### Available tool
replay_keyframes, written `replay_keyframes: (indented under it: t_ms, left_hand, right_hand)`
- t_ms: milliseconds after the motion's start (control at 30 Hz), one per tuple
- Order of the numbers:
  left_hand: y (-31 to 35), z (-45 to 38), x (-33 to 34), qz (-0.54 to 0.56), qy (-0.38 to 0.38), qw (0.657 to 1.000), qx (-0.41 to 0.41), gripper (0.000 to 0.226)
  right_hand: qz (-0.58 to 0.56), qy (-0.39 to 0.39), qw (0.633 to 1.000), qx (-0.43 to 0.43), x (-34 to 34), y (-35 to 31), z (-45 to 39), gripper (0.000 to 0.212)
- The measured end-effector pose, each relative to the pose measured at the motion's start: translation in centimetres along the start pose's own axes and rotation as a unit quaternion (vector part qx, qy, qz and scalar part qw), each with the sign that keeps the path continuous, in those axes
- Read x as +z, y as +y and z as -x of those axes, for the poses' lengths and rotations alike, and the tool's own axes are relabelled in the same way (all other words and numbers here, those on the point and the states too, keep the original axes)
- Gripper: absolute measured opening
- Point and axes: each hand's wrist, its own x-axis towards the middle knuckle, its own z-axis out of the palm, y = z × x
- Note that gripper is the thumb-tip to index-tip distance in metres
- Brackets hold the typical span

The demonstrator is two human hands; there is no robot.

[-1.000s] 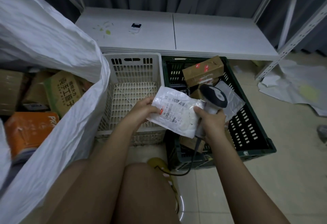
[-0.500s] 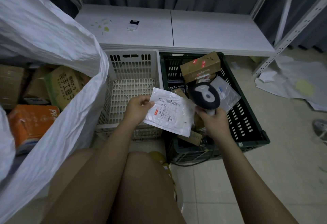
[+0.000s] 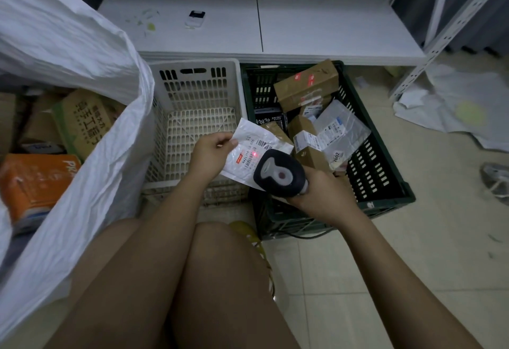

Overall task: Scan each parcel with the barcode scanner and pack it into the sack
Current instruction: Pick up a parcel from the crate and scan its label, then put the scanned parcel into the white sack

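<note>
My left hand [image 3: 210, 150] pinches a flat white parcel [image 3: 249, 150] by its left edge, label up, over the gap between two crates. My right hand [image 3: 321, 191] grips the black barcode scanner [image 3: 278, 173], whose head points at the parcel; a red dot shines on the label. The big white sack [image 3: 91, 134] stands open at the left, with boxes inside, among them an orange package [image 3: 35, 183] and a brown printed carton [image 3: 80, 120]. More parcels lie in the dark green crate [image 3: 385, 183]: a brown box [image 3: 305, 84] and a clear bag [image 3: 341, 125].
A white slotted crate [image 3: 192, 87] stands between the sack and the green crate. Behind both runs a low white shelf [image 3: 275, 23] with a small device [image 3: 196, 17] on it. Crumpled white sheets [image 3: 454, 109] lie on the tiled floor at right. My knees fill the foreground.
My right hand has brought the scanner down and left over the parcel, and its red light now falls on the label. My left hand has kept its hold on the parcel.
</note>
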Motion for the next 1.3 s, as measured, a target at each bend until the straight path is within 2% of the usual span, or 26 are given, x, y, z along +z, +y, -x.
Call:
replay_keyframes:
  t_ms: [433,533,667,733,833,933,1067,1200,1300]
  left_hand:
    - [0.2,0.1,-0.1,-0.006,-0.004,1.0,0.005,0.02]
    - [0.1,0.2,-0.2,-0.006,-0.002,1.0,0.002,0.018]
    - [0.8,0.6,-0.7,0.008,0.016,1.0,0.011,0.018]
    - [1.7,1.4,-1.3,0.02,0.044,0.999,0.024,0.019]
    - [3.5,3.2,-2.8,0.029,0.085,0.995,0.053,0.019]
    - [6.1,5.4,-5.5,0.044,0.134,0.986,0.089,0.018]
    - [9.8,8.9,-11.1,0.065,0.227,0.96,0.149,0.017]
    - [10.5,11.4,-17.7,0.09,0.318,0.933,0.143,0.02]
    - [8.9,12.0,-22.4,0.037,0.381,0.917,0.11,0.023]
  right_hand:
    - [0.012,0.001,1.0,0.0,-0.1,-0.2,-0.1,0.017]
    - [-0.033,-0.003,0.999,0.016,-0.1,-0.1,0.1,0.017]
    - [-0.144,0.035,0.988,0.051,-0.4,-0.6,0.8,0.03]
    - [-0.215,0.068,0.972,0.062,-0.8,-1.3,0.8,0.033]
    - [-0.288,0.119,0.948,0.061,-2.0,-3.1,0.4,0.024]
    - [-0.379,0.16,0.911,0.035,-3.8,-6.5,0.2,0.017]
    - [-0.448,0.181,0.875,-0.013,-6.0,-12.1,-0.4,0.02]
    - [-0.486,0.185,0.853,-0.053,-6.9,-18.1,-1.0,0.014]
    - [-0.501,0.182,0.845,-0.043,-6.4,-21.5,-1.8,0.008]
